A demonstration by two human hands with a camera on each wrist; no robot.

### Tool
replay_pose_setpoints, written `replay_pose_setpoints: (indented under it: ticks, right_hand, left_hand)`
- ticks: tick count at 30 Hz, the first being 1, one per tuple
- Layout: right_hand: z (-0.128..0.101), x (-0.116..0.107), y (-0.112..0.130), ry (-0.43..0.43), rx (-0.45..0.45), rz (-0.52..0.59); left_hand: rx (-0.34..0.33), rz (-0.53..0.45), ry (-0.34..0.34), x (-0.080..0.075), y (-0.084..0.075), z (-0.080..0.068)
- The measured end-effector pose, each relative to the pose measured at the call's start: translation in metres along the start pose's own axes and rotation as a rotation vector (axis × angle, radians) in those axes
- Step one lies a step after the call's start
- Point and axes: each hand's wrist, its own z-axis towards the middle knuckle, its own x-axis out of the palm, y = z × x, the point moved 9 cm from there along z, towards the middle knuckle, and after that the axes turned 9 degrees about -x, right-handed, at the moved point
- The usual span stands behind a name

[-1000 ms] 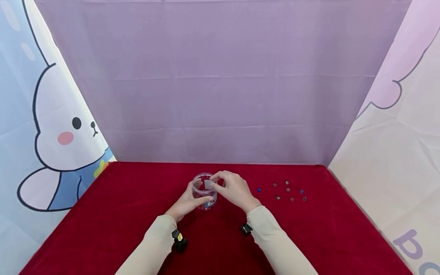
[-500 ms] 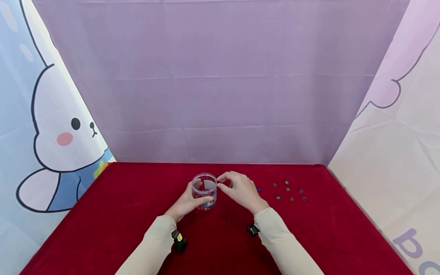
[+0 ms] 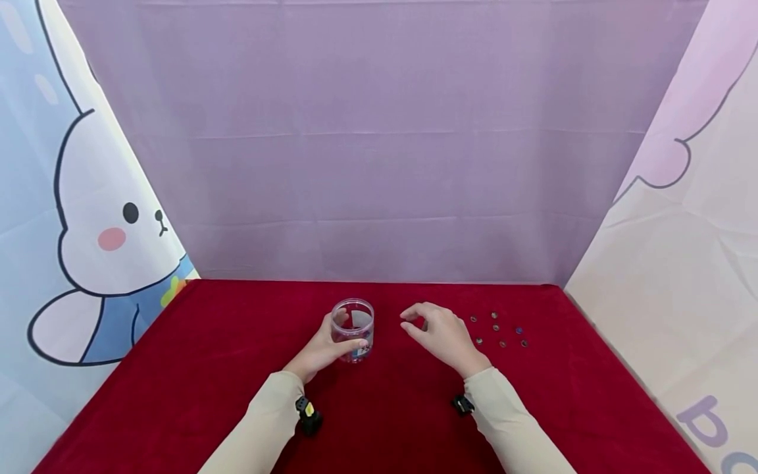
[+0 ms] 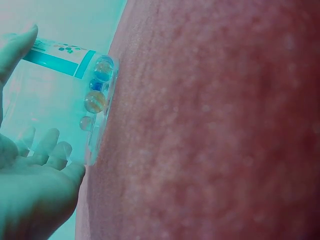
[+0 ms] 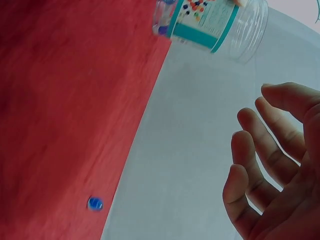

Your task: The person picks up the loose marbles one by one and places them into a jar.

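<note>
My left hand (image 3: 322, 347) grips a clear plastic jar (image 3: 362, 329), thumb across its near side and fingers around the far side. The jar stands upright and lidless on the red cloth. In the left wrist view several glass marbles (image 4: 95, 101) lie at its bottom, below a printed label (image 4: 65, 56). My right hand (image 3: 445, 337) hovers to the right of the jar, fingers loosely bent and holding nothing. A blue marble (image 5: 95, 203) shows on the cloth in the right wrist view; the hand hides it from the head view.
Several loose marbles (image 3: 496, 327) are scattered on the red cloth (image 3: 379, 421) to the right of my right hand. A purple curtain (image 3: 379, 164) rises behind the table's far edge. Printed cloth panels (image 3: 106, 197) stand at both sides.
My right hand has drawn back from the jar's mouth toward the right and now covers the blue marble in the head view. My left hand and the jar have stayed put.
</note>
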Motion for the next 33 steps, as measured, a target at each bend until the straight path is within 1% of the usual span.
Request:
replay_pose_setpoints:
  ticks: [6,14,24,33]
  right_hand:
    - [-0.009,-0.009,-0.014,-0.011,0.008,-0.019]
    - [-0.022,-0.022,-0.035,-0.011,0.053,-0.028]
    - [-0.039,-0.04,-0.06,-0.028,0.074,-0.09]
    - [-0.056,-0.058,-0.084,-0.04,0.123,-0.122]
  left_hand:
    - [0.001,-0.002,0.003,0.0,0.0,-0.001]
    - [-0.004,-0.002,0.008,0.0,0.001,-0.001]
    - [-0.005,-0.007,0.006,0.0,0.001,-0.001]
    - [-0.004,-0.01,0.007,0.0,0.0,-0.001]
